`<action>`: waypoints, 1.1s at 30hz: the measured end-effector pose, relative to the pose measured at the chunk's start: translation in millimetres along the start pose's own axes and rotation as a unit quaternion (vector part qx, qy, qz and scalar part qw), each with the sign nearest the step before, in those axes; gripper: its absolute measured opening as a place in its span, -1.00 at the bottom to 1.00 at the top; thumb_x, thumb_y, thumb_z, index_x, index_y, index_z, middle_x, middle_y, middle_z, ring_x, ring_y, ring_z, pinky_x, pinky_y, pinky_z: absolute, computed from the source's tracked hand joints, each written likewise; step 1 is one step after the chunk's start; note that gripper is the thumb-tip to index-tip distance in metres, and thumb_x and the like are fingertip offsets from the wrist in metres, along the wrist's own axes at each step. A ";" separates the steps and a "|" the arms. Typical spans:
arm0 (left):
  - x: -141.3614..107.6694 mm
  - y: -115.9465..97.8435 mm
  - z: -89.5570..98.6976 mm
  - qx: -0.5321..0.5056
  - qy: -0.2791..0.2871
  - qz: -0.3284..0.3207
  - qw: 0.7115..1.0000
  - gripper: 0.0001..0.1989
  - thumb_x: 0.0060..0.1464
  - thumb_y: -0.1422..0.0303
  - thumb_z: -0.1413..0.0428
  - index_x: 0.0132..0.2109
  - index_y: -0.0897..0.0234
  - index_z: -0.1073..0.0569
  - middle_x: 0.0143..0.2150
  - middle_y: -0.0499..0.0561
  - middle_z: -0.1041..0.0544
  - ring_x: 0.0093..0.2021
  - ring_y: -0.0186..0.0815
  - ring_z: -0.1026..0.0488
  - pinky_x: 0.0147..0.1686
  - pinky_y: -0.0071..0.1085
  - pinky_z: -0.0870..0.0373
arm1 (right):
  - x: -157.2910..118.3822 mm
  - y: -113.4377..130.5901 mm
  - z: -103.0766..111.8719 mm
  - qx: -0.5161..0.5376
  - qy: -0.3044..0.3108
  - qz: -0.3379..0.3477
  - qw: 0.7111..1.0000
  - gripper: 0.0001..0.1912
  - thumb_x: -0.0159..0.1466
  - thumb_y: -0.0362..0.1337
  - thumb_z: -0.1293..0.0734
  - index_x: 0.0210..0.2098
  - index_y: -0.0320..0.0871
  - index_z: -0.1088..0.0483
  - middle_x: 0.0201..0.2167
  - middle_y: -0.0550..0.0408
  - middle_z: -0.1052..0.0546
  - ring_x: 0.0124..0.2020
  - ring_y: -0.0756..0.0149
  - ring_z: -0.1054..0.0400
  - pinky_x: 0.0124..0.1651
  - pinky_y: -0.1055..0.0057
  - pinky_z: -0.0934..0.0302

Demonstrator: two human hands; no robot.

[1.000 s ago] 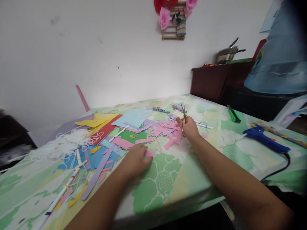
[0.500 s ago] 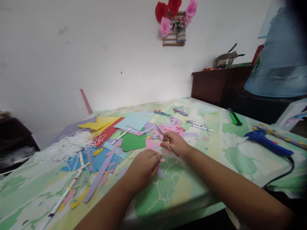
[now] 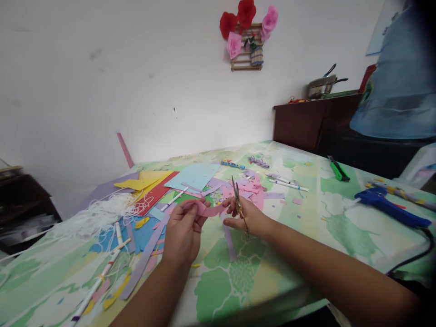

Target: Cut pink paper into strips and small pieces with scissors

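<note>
Between thumb and fingers, my left hand [image 3: 184, 231] pinches a pink paper strip [image 3: 211, 211], which stretches rightward toward my other hand. My right hand [image 3: 250, 218] is closed around the handles of a pair of scissors [image 3: 237, 195], blades pointing up and away from me. The strip's far end lies close to the right fingertips; whether they touch it I cannot tell. Below and between the hands, a narrow purple paper strip [image 3: 229, 240] lies on the patterned tablecloth. Pink paper scraps [image 3: 250, 188] are heaped just beyond the scissors.
Left of my hands are coloured paper sheets [image 3: 190, 175], tangled white string [image 3: 102, 213] and white marker pens [image 3: 88, 297]. On the right lie a green utility knife [image 3: 338, 169] and a blue glue gun [image 3: 391, 206] with a black cord. A wall borders the table's back.
My left hand has lifted and turned, now raising the pink strip off the table. The scissors have tilted more upright in my right hand. The view has shifted slightly.
</note>
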State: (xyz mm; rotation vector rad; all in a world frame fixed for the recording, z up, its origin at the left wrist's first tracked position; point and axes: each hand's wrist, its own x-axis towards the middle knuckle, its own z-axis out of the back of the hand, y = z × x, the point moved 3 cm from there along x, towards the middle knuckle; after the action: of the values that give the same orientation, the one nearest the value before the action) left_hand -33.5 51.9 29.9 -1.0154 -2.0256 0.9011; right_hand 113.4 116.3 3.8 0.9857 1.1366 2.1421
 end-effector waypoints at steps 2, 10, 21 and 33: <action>-3.6 -0.7 -0.8 0.005 0.005 0.013 1.000 -0.95 -0.13 0.46 -0.01 -0.43 0.22 -0.31 -0.35 -0.11 -0.46 -0.26 -0.36 -0.39 -0.24 -0.34 -0.31 | -1.4 3.2 1.3 -0.016 -0.022 0.005 1.000 -0.57 -0.08 -0.15 -0.31 -0.26 -0.16 -0.13 -0.39 0.11 -0.25 -0.44 0.43 -0.16 -0.41 0.45 -0.09; -16.7 -6.2 -10.5 0.036 0.086 0.035 0.995 -0.91 -0.09 0.43 0.03 -0.40 0.14 -0.33 -0.10 -0.15 -0.36 -0.11 -0.32 -0.29 -0.20 -0.35 -0.29 | -9.4 19.8 -5.4 -0.046 0.001 0.061 0.997 -0.59 -0.10 -0.20 -0.32 -0.26 -0.14 -0.17 -0.43 0.13 -0.27 -0.46 0.42 -0.15 -0.42 0.46 -0.08; -13.0 16.5 -12.7 0.097 0.160 0.164 0.969 -0.54 -0.11 0.17 0.04 -0.04 0.15 -0.08 -0.05 0.08 -0.28 -0.16 -0.26 -0.32 -0.26 -0.31 -0.29 | -5.2 14.5 -14.6 0.227 -0.024 -0.022 0.973 -0.78 -0.04 -0.29 -0.27 -0.53 -0.16 -0.06 -0.60 0.26 -0.18 -0.61 0.53 -0.07 -0.55 0.55 0.02; -15.8 29.7 -7.9 0.395 0.252 0.121 0.875 -0.81 -0.14 0.29 0.00 -0.37 0.30 -0.39 -0.48 -0.07 -0.41 -0.48 -0.37 -0.32 -0.47 -0.46 -0.23 | 3.6 -2.4 2.9 0.316 -0.127 -0.085 0.936 -0.82 -0.03 -0.27 -0.23 -0.55 -0.16 -0.08 -0.68 0.25 -0.24 -0.65 0.49 -0.13 -0.60 0.53 0.02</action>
State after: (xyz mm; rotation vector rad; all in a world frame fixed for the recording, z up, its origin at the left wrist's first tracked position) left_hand -8.9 54.1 5.8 -0.8954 -0.9500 1.2801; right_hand 113.8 121.4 4.2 1.3273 1.7467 1.4705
